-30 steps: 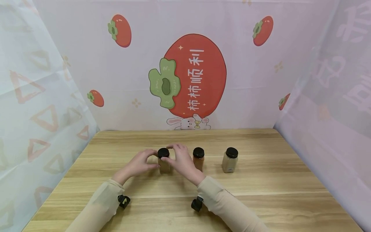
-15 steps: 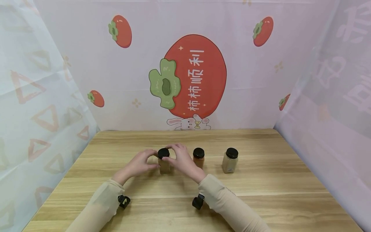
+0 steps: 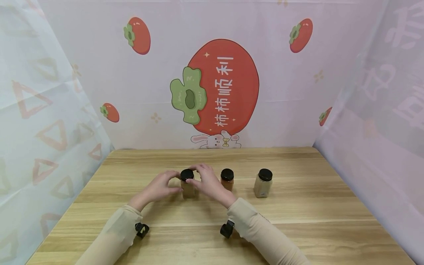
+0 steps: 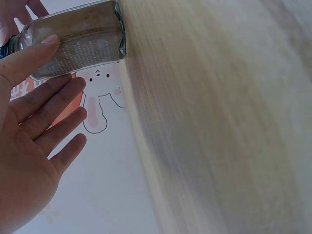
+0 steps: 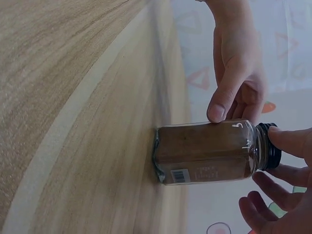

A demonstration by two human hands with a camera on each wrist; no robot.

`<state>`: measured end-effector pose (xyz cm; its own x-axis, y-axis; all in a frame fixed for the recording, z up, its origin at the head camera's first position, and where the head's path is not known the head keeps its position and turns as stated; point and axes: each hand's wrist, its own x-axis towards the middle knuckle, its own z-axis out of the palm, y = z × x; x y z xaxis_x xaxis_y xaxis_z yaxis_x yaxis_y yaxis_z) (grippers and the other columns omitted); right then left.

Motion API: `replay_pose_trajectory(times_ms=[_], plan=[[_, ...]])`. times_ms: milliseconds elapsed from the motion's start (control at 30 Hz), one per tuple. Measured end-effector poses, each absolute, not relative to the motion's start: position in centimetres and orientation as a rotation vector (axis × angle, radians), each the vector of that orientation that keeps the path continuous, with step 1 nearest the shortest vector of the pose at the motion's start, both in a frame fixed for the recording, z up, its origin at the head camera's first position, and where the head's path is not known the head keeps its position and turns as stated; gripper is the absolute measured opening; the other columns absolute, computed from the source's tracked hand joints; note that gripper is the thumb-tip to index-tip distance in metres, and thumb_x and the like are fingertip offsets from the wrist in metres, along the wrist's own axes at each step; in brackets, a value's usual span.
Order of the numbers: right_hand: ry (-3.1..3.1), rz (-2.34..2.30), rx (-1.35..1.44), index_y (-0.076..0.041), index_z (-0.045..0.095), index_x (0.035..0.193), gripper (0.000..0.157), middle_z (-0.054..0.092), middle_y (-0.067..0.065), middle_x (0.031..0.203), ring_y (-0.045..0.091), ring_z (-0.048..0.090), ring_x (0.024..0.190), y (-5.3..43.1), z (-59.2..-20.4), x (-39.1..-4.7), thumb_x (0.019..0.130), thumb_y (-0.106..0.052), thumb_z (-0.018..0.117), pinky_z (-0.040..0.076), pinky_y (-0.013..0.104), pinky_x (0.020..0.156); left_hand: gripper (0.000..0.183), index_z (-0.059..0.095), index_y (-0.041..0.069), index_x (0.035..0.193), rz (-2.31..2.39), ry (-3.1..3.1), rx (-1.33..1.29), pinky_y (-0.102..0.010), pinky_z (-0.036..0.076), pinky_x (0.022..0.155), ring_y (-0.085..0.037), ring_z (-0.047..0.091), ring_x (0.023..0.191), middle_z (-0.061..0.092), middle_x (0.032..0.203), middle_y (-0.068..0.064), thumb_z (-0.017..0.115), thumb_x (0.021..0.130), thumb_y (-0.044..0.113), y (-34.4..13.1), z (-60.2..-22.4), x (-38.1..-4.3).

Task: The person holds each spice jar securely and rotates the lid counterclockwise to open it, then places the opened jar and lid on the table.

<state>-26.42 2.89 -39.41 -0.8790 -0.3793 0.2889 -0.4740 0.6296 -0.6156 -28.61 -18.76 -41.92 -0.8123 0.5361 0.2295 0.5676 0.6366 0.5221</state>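
Note:
A glass spice jar (image 3: pixel 188 191) filled with brown powder stands upright on the table, left of centre. My left hand (image 3: pixel 159 187) holds it by the body; in the left wrist view the thumb lies on one side of the jar (image 4: pixel 87 36) and the fingertips on the other. From the right, my right hand (image 3: pixel 212 186) pinches the black lid (image 5: pixel 274 146) between thumb and fingers. The lid sits on the jar's neck in the right wrist view. A printed label with a barcode shows low on the glass.
A jar of reddish-orange powder (image 3: pixel 227 180) stands just behind my right wrist, partly hidden by it. Further right is a jar of pale powder (image 3: pixel 263 184) with a black lid. The wooden table (image 3: pixel 298 228) ends at a printed cloth backdrop (image 3: pixel 278 121).
My right wrist has shifted slightly up and to the right, with the fingers still at the lid. The left hand and the jars stay where they were.

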Motion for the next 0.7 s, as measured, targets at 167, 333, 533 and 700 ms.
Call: replay_pose_trajectory(times_ms=[167, 333, 533, 700], plan=[[-2.714, 1.064, 0.744, -0.010, 0.058, 0.126, 0.041, 0.058, 0.010, 0.124, 0.029, 0.048, 0.120, 2.93, -39.50, -26.57, 0.090, -0.029, 0.065, 0.042, 0.045, 0.102, 0.033, 0.064, 0.016, 0.110, -0.910, -2.793, -0.941, -0.049, 0.045, 0.099, -0.025, 0.058, 0.113, 0.066, 0.111, 0.001, 0.076, 0.080, 0.022, -18.74, -41.95, -28.65], [-2.719, 1.068, 0.757, -0.010, 0.057, 0.127, 0.042, 0.057, 0.011, 0.126, 0.029, 0.047, 0.122, 2.99, -39.55, -26.58, 0.090, -0.029, 0.064, 0.042, 0.044, 0.103, 0.034, 0.064, 0.015, 0.110, -0.911, -2.788, -0.945, -0.049, 0.045, 0.099, -0.025, 0.059, 0.113, 0.066, 0.111, 0.001, 0.076, 0.079, 0.022, -18.77, -42.03, -28.68], [-2.721, 1.122, 0.710, -0.009, 0.054, 0.130, 0.048, 0.055, 0.010, 0.130, 0.028, 0.045, 0.126, 3.15, -39.61, -26.46, 0.089, -0.030, 0.066, 0.040, 0.044, 0.105, 0.034, 0.065, 0.015, 0.110, -0.896, -2.782, -0.952, -0.048, 0.046, 0.098, -0.024, 0.059, 0.111, 0.066, 0.111, 0.000, 0.077, 0.079, 0.023, -18.78, -42.03, -28.77], [-2.704, 1.156, 0.613, -0.010, 0.055, 0.129, 0.049, 0.055, 0.009, 0.130, 0.027, 0.044, 0.127, 3.11, -39.76, -26.34, 0.087, -0.033, 0.068, 0.038, 0.045, 0.106, 0.035, 0.065, 0.013, 0.110, -0.881, -2.761, -0.968, -0.050, 0.046, 0.097, -0.027, 0.060, 0.110, 0.066, 0.110, -0.002, 0.076, 0.079, 0.024, -18.79, -41.99, -28.73]])
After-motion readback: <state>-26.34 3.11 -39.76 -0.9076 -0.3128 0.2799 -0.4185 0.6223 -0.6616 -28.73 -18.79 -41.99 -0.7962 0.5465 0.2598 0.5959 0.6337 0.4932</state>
